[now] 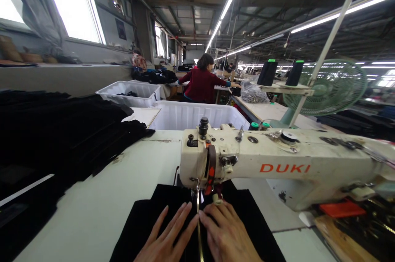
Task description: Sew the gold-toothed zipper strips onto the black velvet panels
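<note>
My left hand (169,235) lies flat with its fingers spread on black fabric (135,221), left of a narrow shiny gold strip (200,239). This strip runs along the fabric up to the presser foot area of a sewing machine (234,150); whether it is a zipper or a trim I cannot tell. My right hand (230,231) is on the strip's other side, with bent fingers and its thumb and forefinger closed at the strip's edge. Its fingertips are close below the needle area. The needle itself is hard to make out.
Dark fabric pieces (61,130) are piled on the left. White plastic bins (197,113) stand behind the machine, and a person in a dark red top (200,85) works beyond them. Thread cones (267,73) and a green fan (327,87) are at the right.
</note>
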Demonstrator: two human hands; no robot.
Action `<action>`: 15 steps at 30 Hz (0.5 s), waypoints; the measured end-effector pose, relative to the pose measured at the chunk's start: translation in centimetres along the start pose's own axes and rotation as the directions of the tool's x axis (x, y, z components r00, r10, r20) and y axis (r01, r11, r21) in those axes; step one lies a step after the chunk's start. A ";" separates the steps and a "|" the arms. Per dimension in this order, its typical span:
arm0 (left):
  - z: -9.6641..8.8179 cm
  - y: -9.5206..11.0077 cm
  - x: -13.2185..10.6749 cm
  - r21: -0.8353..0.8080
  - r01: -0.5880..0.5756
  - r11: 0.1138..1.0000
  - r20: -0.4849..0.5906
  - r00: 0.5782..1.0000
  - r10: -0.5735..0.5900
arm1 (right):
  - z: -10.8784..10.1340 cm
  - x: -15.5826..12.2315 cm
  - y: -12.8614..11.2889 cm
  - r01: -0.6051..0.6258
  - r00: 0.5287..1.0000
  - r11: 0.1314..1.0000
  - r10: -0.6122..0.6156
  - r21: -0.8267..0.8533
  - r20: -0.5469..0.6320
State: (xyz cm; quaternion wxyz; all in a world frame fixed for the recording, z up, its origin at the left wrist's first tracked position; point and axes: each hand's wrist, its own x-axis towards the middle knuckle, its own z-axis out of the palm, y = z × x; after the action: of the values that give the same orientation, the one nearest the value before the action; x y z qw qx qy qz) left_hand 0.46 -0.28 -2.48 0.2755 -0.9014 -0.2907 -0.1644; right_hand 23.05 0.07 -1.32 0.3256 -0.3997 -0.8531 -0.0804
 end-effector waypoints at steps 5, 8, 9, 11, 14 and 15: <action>0.5 -0.2 0.2 -0.004 0.017 1.000 -0.089 0.996 -0.018 | 0.4 0.0 0.0 -0.021 0.995 1.000 0.022 0.014 -0.100; 1.0 0.0 0.1 -0.049 0.024 0.999 -0.092 0.995 -0.029 | 0.7 -0.1 0.0 -0.048 0.990 0.999 0.051 0.025 -0.133; 1.1 0.1 0.1 -0.060 0.021 0.998 -0.094 0.995 -0.027 | 0.8 -0.2 0.1 -0.062 0.990 0.998 0.065 0.030 -0.124; 1.3 0.2 -0.1 -0.066 0.020 0.998 -0.090 0.996 -0.026 | 1.0 -0.4 0.1 -0.087 0.991 0.995 0.090 0.039 -0.097; 1.4 0.5 -0.5 -0.051 0.028 0.998 -0.038 0.999 -0.030 | 1.2 -0.5 0.0 -0.101 0.990 0.994 0.105 0.047 -0.090; 1.4 0.5 -0.6 -0.048 0.025 0.999 -0.011 1.000 -0.025 | 1.2 -0.5 0.0 -0.102 0.990 0.994 0.106 0.047 -0.092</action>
State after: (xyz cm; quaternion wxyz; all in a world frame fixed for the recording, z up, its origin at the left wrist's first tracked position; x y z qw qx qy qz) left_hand 0.49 -0.07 -4.09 0.2534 -0.9031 -0.2962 -0.1802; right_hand 22.71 0.25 -2.50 0.3775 -0.4322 -0.8164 -0.0639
